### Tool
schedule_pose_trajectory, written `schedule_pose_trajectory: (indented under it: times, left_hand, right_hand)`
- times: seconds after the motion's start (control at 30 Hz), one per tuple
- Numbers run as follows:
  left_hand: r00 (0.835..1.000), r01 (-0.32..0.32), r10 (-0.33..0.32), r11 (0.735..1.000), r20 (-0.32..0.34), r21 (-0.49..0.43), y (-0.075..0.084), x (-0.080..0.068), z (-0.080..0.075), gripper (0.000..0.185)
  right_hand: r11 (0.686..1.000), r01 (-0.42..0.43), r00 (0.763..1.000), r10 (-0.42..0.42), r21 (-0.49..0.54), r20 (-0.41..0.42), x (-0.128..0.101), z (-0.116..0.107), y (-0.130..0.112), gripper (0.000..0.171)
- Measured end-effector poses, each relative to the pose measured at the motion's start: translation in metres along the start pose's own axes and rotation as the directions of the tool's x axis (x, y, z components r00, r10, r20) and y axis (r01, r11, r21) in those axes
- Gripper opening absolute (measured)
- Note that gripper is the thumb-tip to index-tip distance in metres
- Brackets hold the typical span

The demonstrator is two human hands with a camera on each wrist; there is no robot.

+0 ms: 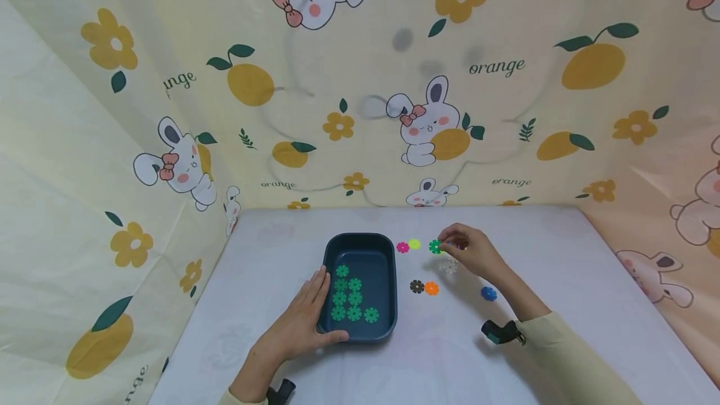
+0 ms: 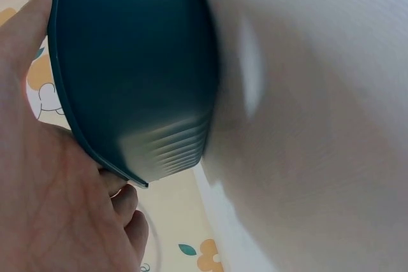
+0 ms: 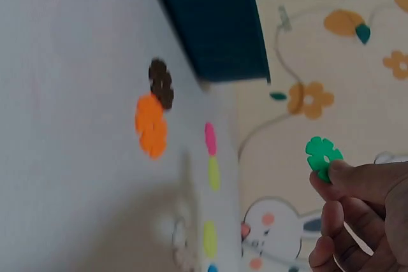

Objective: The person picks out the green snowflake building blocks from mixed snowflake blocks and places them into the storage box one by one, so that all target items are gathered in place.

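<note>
A dark blue tray [image 1: 392, 286] stands on the table with several green snowflake-shaped plastic discs [image 1: 354, 313] in its left and near part. My left hand [image 1: 298, 320] rests against the tray's left side, fingers fairly straight along the rim and thumb at the near edge. Right of the tray and above the table, my right hand [image 1: 472, 252] pinches one green disc [image 3: 322, 153] between thumb and forefinger. Beneath it lies a clear disc [image 1: 449, 266]; other discs beyond the fingers are partly hidden.
Right of the tray lie a pink disc [image 1: 402, 247], a yellow-green disc [image 1: 414, 244], a black disc [image 1: 417, 287] and an orange disc [image 1: 431, 288]. A blue disc [image 1: 489, 294] sits near the right forearm. Patterned cloth [image 1: 349, 161] hangs behind the white table [image 1: 270, 236].
</note>
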State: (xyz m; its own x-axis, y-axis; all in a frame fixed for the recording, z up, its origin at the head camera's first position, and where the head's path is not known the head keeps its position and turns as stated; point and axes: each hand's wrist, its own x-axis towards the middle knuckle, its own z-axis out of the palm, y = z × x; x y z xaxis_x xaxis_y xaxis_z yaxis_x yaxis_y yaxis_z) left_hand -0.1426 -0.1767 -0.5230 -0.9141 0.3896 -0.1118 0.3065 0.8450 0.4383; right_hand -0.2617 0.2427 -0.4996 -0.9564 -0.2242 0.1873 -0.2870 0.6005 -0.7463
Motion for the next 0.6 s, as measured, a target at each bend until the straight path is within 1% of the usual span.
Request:
schedule_pose_trajectory:
  times: [0.3,0.6]
  left_hand:
    - [1.0,0.005,-0.005,1.0,-0.001,0.015,0.0,0.001,0.001,0.13]
    - [1.0,0.001,-0.001,1.0,-0.001,0.01,0.0,0.0,0.0,0.129]
  right_hand:
    - [0.998,0.052,0.997,-0.053,0.02,0.05,-0.002,0.015,-0.025,0.009]
    - [0.994,0.091,0.983,-0.099,0.057,0.152,-0.001,0.032,-0.041,0.008]
